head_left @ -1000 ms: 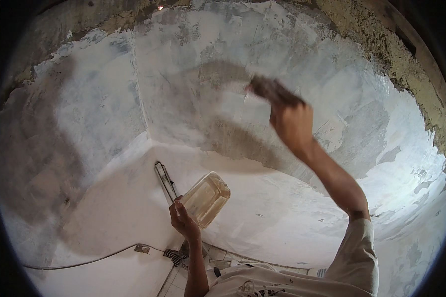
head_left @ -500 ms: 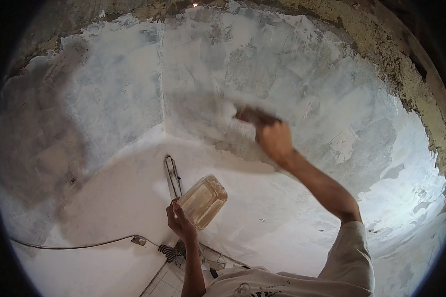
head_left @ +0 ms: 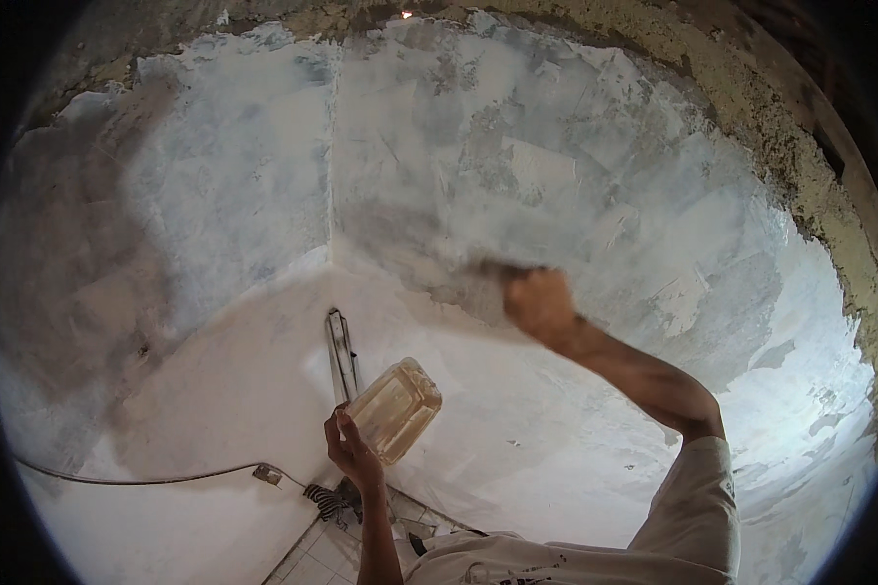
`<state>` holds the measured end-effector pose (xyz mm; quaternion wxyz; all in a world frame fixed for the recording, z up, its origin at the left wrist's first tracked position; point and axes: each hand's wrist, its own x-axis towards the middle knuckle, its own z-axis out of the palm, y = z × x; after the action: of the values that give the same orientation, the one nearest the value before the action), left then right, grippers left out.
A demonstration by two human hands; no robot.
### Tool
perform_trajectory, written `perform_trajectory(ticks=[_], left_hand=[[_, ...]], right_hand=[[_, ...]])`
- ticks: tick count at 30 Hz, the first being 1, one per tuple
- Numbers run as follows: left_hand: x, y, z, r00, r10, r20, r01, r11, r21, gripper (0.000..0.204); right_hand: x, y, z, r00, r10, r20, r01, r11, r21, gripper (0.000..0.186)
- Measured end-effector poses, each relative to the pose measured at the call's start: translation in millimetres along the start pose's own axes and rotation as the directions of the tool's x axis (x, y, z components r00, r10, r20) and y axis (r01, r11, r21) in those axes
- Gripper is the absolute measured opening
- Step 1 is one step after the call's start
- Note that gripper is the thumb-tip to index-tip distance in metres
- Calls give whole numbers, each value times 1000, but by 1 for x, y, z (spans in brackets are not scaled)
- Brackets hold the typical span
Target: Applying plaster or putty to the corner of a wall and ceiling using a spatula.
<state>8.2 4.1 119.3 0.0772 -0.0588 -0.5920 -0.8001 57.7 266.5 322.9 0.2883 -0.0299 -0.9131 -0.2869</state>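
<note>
My left hand [head_left: 354,454] grips a shallow, translucent yellowish plastic tub [head_left: 396,409] by its left edge, tilted in front of the wall corner. My right hand [head_left: 539,307] is closed round a dark, flat-bladed scraper [head_left: 498,269], smeared by motion. The scraper is at the right-hand wall [head_left: 595,185], near the border between its patchy grey upper part and the whiter lower part. Blur hides whether the blade touches the surface. What lies inside the tub cannot be made out clearly.
A long narrow bar [head_left: 341,353] stands in the corner behind the tub. Along the lower left wall runs a dark cable [head_left: 146,481] with a small box [head_left: 266,475] on it. A black-and-white striped thing [head_left: 327,502] lies by the tiled floor [head_left: 312,558]. Rough bare masonry [head_left: 800,166] edges the wall top.
My right hand and the scraper have moved down the wall. The tub has dropped slightly in my left hand's grip area, and the view has shifted a little.
</note>
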Motion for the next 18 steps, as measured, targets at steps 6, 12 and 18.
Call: perform_trajectory(ticks=[6,12,18], left_hand=[[1,-4,-6,1000,23,-20,-22,1000,17,42],[-2,-10,-11,997,29,-68,-30,999,-18,36],[-1,4,-32,995,36,-97,-31,998,60,42]], right_hand=[[73,52,-68,886,307,-347,-364,924,-113,33],[42,-8,39,970,-41,-241,-10,979,-204,39],[81,-14,-15,992,124,27,-126,986,106,39]])
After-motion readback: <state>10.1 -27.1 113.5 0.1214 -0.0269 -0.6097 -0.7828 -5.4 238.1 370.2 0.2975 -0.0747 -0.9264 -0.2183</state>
